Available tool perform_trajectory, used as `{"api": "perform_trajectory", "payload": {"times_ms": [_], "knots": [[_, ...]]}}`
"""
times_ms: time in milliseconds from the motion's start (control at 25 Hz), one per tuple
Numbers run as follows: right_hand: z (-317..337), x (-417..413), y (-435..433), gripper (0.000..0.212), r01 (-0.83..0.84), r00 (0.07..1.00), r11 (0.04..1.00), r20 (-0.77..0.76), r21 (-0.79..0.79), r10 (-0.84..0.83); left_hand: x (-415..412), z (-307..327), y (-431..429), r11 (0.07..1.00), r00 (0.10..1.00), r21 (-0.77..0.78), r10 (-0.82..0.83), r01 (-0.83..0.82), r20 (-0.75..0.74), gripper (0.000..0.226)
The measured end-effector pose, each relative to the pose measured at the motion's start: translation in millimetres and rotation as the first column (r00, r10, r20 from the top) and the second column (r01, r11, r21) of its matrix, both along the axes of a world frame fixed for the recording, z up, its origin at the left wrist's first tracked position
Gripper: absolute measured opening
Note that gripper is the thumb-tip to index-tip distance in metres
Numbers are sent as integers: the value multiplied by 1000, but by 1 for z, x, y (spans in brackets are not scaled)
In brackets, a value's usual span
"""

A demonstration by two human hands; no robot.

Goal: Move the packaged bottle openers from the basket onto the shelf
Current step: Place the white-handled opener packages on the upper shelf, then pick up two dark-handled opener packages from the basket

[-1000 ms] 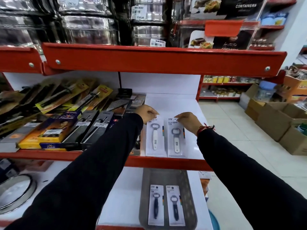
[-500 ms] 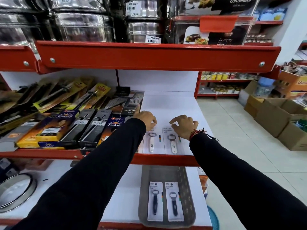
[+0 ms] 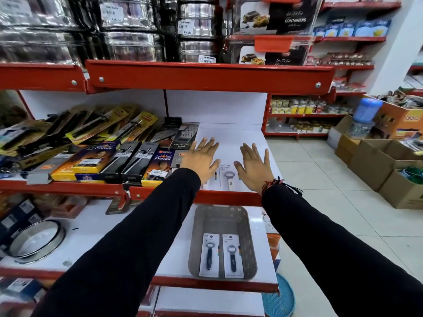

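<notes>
Hands are hovering flat over the white shelf (image 3: pixel 231 138), palms down; my left hand (image 3: pixel 201 159) is stretching out with every finger splayed and gripping nothing; my right hand (image 3: pixel 254 167) is doing the same just beside it, fingers fanned and bare of any load, a red and black thread band (image 3: pixel 274 183) sitting at its wrist. Between and beneath the two hands I am seeing two white-handled packaged bottle openers lying flat near the shelf's front edge; the right-hand one (image 3: pixel 229 177) is showing plainly in the gap between my thumbs; the left-hand one (image 3: pixel 209 182) is mostly hiding under my left palm and sleeve, only a strip of its card peeking out. Whether my palms are touching the cards I cannot tell.

One shelf lower, the grey basket (image 3: pixel 220 216) is sitting near the red front lip, directly below my hands; inside it two dark-handled packaged bottle openers are lying side by side at the near end, the left one (image 3: pixel 209 256) and the right one (image 3: pixel 233 257), cards nearly touching.

To the left of my left hand, boxed and carded kitchen tools (image 3: pixel 96 154) are crowding the same shelf; a round steel tin (image 3: pixel 36 242) is resting on the lower shelf far to the left; cardboard cartons (image 3: pixel 377 161) are standing on the tiled floor to the right.
</notes>
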State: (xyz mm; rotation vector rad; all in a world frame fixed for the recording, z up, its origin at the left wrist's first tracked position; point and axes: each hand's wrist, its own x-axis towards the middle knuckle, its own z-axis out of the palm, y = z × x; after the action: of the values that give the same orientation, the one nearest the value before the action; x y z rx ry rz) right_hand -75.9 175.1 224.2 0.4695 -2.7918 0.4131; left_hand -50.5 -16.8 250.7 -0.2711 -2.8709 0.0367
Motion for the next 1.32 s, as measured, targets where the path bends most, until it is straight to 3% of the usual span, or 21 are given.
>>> {"api": "perform_trajectory", "payload": {"times_ms": [360,680,920,1120,1320], "knots": [[-22,106,13,59,-55,995,997,-83,49,59,104,-40,33,999,995,36,-10,14,-96,62],[-84,168,28,56,-131,986,988,-97,78,139,157,-106,37,990,994,113,-71,80,-82,59],[-146,146,25,47,-133,985,977,128,169,112,134,-161,27,972,984,233,-63,23,166,51],[-192,84,13,39,-97,949,977,313,190,33,76,-204,19,957,878,259,-12,-128,478,44],[-241,23,3,34,-66,890,958,451,279,-70,16,-260,11,933,821,266,52,-243,569,34]]}}
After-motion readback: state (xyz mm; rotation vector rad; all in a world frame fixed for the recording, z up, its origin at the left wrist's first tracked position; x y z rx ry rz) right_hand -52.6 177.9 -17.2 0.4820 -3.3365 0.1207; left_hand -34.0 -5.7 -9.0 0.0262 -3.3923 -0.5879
